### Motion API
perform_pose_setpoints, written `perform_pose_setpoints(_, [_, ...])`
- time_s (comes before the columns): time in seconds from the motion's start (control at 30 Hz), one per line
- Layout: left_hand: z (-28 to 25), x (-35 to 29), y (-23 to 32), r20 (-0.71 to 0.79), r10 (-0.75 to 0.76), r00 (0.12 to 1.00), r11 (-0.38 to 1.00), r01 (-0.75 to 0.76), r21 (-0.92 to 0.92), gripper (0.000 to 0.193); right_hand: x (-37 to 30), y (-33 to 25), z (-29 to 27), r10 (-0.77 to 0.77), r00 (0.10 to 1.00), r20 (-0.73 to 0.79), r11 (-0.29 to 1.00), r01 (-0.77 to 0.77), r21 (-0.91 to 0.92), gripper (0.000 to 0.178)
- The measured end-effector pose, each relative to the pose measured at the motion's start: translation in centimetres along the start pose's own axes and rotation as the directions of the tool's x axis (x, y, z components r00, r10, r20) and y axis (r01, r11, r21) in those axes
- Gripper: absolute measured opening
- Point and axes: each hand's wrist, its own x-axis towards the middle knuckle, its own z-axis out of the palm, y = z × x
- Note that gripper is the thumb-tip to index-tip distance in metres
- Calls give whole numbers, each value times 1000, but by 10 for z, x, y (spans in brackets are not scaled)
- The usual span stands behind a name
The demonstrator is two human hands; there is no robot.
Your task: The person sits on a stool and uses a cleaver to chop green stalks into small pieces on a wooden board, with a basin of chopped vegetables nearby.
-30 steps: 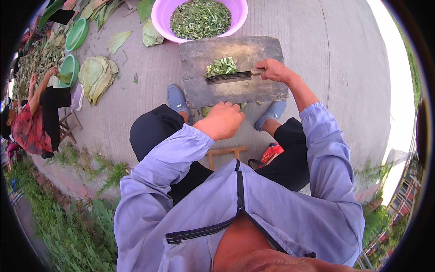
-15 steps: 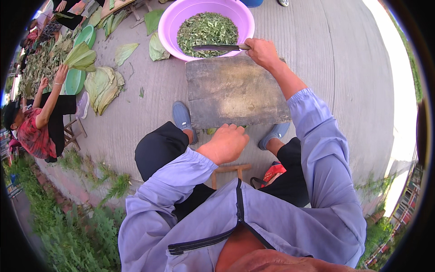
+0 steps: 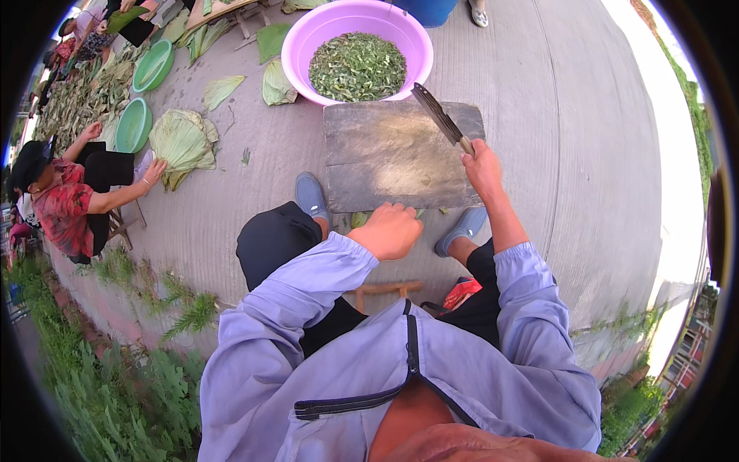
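My right hand (image 3: 483, 165) is closed around the handle of a cleaver (image 3: 439, 115). Its dark blade is raised over the right part of a worn wooden chopping board (image 3: 385, 158) and slants up to the left. No food lies on the board's top. My left hand (image 3: 394, 231) is closed at the board's near edge with its knuckles up; its fingertips and anything in them are hidden. Beyond the board stands a pink plastic basin (image 3: 296, 58), and chopped green leaves (image 3: 358, 68) cover its bottom.
At the left a seated person (image 3: 65, 196) touches a pile of large pale leaves (image 3: 185, 142). Two green basins (image 3: 134, 127) stand behind that pile. A blue tub (image 3: 431, 9) is at the top. A red packet (image 3: 463, 290) lies by my right leg.
My right hand has drawn the cleaver back from the basin, to the right and nearer, with the blade turned upward. The left hand stays near the board. The seated person has lowered a leaf.
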Motion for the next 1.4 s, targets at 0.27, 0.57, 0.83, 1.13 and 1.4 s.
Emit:
perform_pose_setpoints(0.27, [1,2,7,59,2,998,1000,-2,8,24,-57,46,40,-18,994,-110,944,-19,-329,29])
perform_pose_setpoints(0.57, [6,1,-1,130,-56,990,998,52,30,27,-80,46,51,-148,979,-142,919,83,-385,33])
perform_pose_setpoints(0.83, [-9,-2,-13,164,-116,980,993,120,-17,30,-101,43,-13,-113,980,-166,970,73,-231,39])
perform_pose_setpoints(1.13, [3,-11,-39,213,-241,947,970,241,25,29,-150,48,-87,-70,971,-229,994,87,63,39])
perform_pose_setpoints(1.4, [38,-23,-42,322,-335,886,939,343,31,34,-173,67,-82,-9,985,-171,953,61,297,33])
